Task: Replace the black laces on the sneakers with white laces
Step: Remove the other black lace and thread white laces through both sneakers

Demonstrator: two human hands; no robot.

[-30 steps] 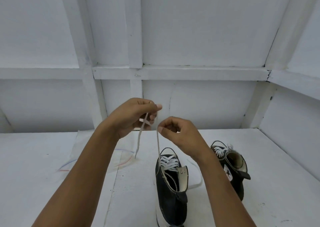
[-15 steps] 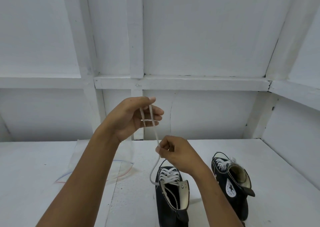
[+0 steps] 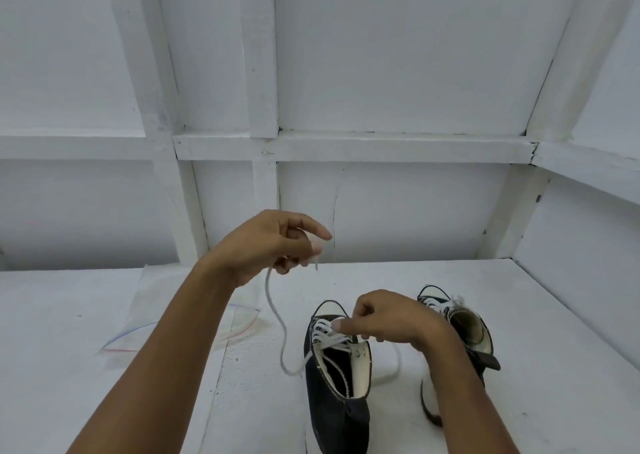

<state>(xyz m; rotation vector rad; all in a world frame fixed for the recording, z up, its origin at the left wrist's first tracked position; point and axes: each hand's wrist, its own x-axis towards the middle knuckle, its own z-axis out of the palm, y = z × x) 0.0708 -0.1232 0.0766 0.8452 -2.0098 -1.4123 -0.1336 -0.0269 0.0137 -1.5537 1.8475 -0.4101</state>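
Two black high-top sneakers stand on the white table. The near sneaker (image 3: 337, 394) is partly threaded with a white lace (image 3: 277, 318). My left hand (image 3: 277, 242) is raised above the table and pinches the lace's free end, which hangs in a curve down to the sneaker's left eyelets. My right hand (image 3: 388, 318) hovers over that sneaker's tongue with its fingers curled, fingertips at the crossed laces; whether it pinches the lace is unclear. Behind my right wrist the second sneaker (image 3: 464, 329) carries white laces, partly hidden.
A clear zip bag (image 3: 194, 325) with a red and blue seal lies flat on the table (image 3: 69, 332) to the left. White framed walls close the table at the back and right.
My right hand has dropped from the raised lace down to the near sneaker's tongue. My left hand stays up, and the lace now hangs slack in a curve.
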